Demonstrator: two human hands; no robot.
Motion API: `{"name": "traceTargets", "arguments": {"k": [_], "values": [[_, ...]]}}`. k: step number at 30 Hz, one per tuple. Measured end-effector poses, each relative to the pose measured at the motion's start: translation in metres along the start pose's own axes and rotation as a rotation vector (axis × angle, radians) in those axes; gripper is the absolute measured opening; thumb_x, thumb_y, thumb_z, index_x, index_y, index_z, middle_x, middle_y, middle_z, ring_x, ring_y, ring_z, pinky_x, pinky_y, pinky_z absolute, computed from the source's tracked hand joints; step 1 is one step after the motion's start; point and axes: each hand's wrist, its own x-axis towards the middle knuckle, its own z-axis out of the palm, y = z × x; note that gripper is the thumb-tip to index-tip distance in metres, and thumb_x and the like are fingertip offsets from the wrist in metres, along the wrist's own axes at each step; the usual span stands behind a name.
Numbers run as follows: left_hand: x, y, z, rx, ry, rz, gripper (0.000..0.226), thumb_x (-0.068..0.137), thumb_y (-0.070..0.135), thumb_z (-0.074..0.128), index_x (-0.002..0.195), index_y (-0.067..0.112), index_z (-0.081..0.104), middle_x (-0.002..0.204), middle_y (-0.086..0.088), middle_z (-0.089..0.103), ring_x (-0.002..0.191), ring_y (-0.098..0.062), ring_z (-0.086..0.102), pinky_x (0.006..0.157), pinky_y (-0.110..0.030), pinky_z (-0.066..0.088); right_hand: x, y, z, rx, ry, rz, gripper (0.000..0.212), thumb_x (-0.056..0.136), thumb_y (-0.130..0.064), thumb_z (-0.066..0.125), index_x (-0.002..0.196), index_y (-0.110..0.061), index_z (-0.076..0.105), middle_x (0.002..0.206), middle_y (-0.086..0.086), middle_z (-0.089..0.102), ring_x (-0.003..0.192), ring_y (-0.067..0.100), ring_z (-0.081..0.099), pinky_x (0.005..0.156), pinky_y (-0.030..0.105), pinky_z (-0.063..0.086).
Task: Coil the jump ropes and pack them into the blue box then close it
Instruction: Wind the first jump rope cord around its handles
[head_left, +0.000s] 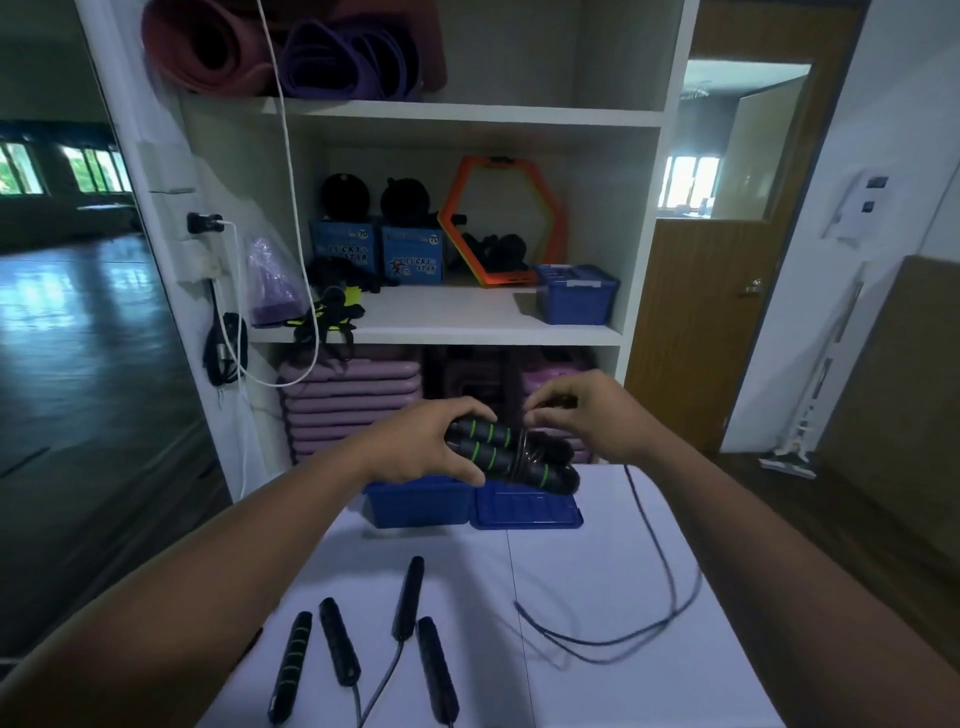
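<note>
Left hand (410, 441): we stretch our arm out. The fingers (467, 409) curl round two green-striped handles (488, 441), up above the box (415, 504).
Right hand (592, 421): just beside the handles. Its fingers (545, 401) pinch the rope (660, 571) wound there.
Rope: the rest hangs down and loops on the table (597, 691).
Box: blue and open, with its lid (524, 512) flat beside it.
Near us: four more handles (337, 642) lie on the table.

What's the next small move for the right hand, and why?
Probably one more wrap: the right hand carries the cord round the handles again. The left hand grips the two green-ringed handles together, a few turns already bind their middle, and a long loop of cord lies loose on the table. The blue box sits open beyond, so packing can wait.
</note>
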Motion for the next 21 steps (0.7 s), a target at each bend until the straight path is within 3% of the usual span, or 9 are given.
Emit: {"name": "traceTargets", "arguments": {"k": [3,5,8,12,15,18,21], "values": [[-0.008,0.016,-0.006,-0.121,-0.058,0.032,0.062,0.068,0.037,0.090,0.119,0.044,0.055,0.107,0.017,0.065,0.098,-0.005,0.064,0.079,-0.025,0.051,0.002,-0.003,-0.006,0.134,-0.038,-0.007,0.013,0.076,-0.014,0.081,0.086,-0.009,0.075,0.079,0.008,0.074,0.071,0.018,0.065,0.070,0.030,0.054],[-0.013,0.022,-0.007,-0.238,-0.084,0.056,0.059,0.068,0.027,0.091,0.116,0.039,0.059,0.106,0.010,0.070,0.099,-0.009,0.068,0.086,-0.033,0.057,0.001,0.000,-0.008,0.245,-0.081,0.003,0.012,0.073,-0.014,0.082,0.082,-0.010,0.075,0.072,0.005,0.071,0.069,0.017,0.063,0.071,0.030,0.052],[-0.019,0.025,-0.010,-0.466,-0.086,0.077,0.058,0.070,0.011,0.089,0.117,0.029,0.062,0.107,-0.001,0.072,0.103,-0.021,0.070,0.091,-0.041,0.058,-0.005,0.010,-0.006,0.500,-0.082,0.052,0.013,0.072,-0.024,0.077,0.079,-0.014,0.075,0.077,0.009,0.068,0.072,0.024,0.057,0.074,0.034,0.048],[-0.021,0.026,-0.007,-0.615,-0.036,0.108,0.056,0.070,0.002,0.086,0.118,0.023,0.065,0.106,-0.007,0.073,0.104,-0.026,0.070,0.091,-0.040,0.057,-0.012,0.020,0.013,0.852,-0.052,0.104,0.013,0.081,-0.020,0.065,0.080,-0.007,0.067,0.072,0.005,0.069,0.061,0.015,0.065,0.061,0.026,0.054],[-0.020,0.028,-0.004,-0.698,0.022,0.098,0.055,0.072,-0.004,0.083,0.119,0.018,0.065,0.101,-0.007,0.073,0.095,-0.023,0.071,0.084,-0.038,0.058,-0.016,0.024,0.029,1.052,0.017,0.157,0.016,0.092,-0.017,0.056,0.085,-0.007,0.066,0.078,0.007,0.069,0.067,0.017,0.065,0.060,0.027,0.055],[-0.017,0.028,-0.005,-0.761,0.165,0.084,0.051,0.076,-0.004,0.079,0.120,0.015,0.064,0.097,-0.008,0.069,0.082,-0.017,0.068,0.073,-0.034,0.058,-0.026,0.030,0.044,1.033,0.075,0.202,0.024,0.101,-0.012,0.042,0.091,-0.009,0.063,0.073,0.002,0.062,0.057,0.013,0.048,0.050,0.020,0.038],[-0.008,0.027,-0.003,-0.788,0.331,0.036,0.051,0.076,0.003,0.082,0.120,0.017,0.063,0.091,-0.010,0.068,0.073,-0.021,0.067,0.068,-0.038,0.060,-0.028,0.031,0.055,0.933,0.096,0.219,0.023,0.102,-0.017,0.045,0.099,-0.008,0.066,0.074,0.002,0.058,0.053,0.010,0.037,0.051,0.022,0.026]]}}
